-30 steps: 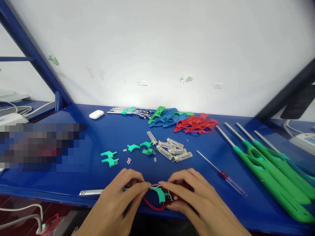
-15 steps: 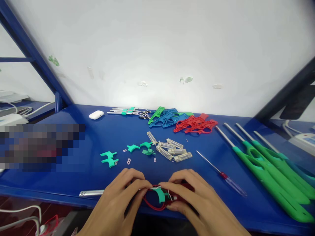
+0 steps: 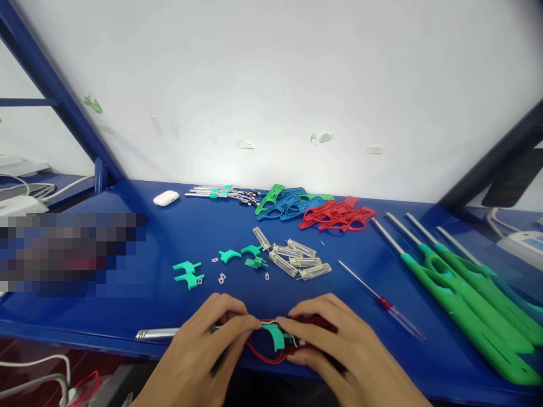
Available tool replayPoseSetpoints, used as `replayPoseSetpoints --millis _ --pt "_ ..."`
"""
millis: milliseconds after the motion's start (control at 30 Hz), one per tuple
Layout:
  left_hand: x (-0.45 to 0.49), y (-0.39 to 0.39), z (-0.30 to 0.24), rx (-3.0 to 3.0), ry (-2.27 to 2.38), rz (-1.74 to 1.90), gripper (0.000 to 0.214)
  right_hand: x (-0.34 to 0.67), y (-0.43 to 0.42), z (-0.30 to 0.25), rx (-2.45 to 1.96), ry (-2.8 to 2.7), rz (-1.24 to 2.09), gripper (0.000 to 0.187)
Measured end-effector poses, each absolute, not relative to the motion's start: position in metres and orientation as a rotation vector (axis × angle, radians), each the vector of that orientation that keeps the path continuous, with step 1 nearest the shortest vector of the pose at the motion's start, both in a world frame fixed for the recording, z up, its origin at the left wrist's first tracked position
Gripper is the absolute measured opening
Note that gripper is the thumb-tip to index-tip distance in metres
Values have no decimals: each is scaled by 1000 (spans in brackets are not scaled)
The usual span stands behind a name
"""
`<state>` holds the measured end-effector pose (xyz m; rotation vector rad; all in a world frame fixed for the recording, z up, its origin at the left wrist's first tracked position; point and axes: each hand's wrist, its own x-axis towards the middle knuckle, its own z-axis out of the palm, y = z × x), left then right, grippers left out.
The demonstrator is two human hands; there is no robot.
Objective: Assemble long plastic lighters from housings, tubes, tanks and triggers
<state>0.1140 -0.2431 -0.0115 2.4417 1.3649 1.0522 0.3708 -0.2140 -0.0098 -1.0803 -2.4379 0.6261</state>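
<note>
Close to the table's front edge, my left hand (image 3: 218, 345) and my right hand (image 3: 333, 339) grip a red lighter shell (image 3: 265, 357) from either side. A green trigger (image 3: 274, 336) sits in the shell's loop between my fingertips. Thin white wire (image 3: 293, 340) runs along the trigger beside my right fingers. From under my left hand a metal lighter tube (image 3: 156, 333) sticks out leftward. My fingers hide most of the shell's inside. Beyond my hands lie loose green triggers (image 3: 187, 274), small pale clips (image 3: 222, 278) and several clear fuel tanks (image 3: 292, 259).
Red shell halves (image 3: 339, 215), blue shell halves (image 3: 282, 204) and metal tubes with wires (image 3: 220, 193) lie along the wall. A screwdriver (image 3: 392, 311) and several green lighters (image 3: 462, 299) are on the right. A white case (image 3: 166, 198) rests at the back left.
Almost nothing differs. My fingers shift very slightly around the red shell, and the trigger stays in its loop.
</note>
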Motion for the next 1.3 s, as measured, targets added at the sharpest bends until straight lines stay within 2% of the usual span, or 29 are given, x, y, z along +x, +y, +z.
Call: replayPoseSetpoints --millis 233,467,600,767,867,1033,1200,1300 --pt "115 -243 -12 2474 1345 1075 30 370 -212 -8 -1090 -2417 634 36" --pt "114 -244 -12 2600 1328 1077 32 370 -212 -10 -1064 -2409 556 30" --pt "113 -249 -13 2572 1382 1032 25 371 -212 -11 -1025 -2377 539 28" --pt "113 -246 -13 2618 1411 1057 13 369 -212 -7 -1033 -2400 535 39" --pt "114 -241 -13 2650 1397 1066 10 370 -213 -7 -1091 -2425 509 37" --pt "116 -239 -16 2618 1436 1103 13 376 -211 -13 -1120 -2222 395 25" --pt "100 -228 -10 2570 1562 1125 21 384 -195 -12 -1163 -2200 227 30" --pt "78 -210 -3 2537 1699 978 26 386 -179 -11 -1174 -2254 122 31"
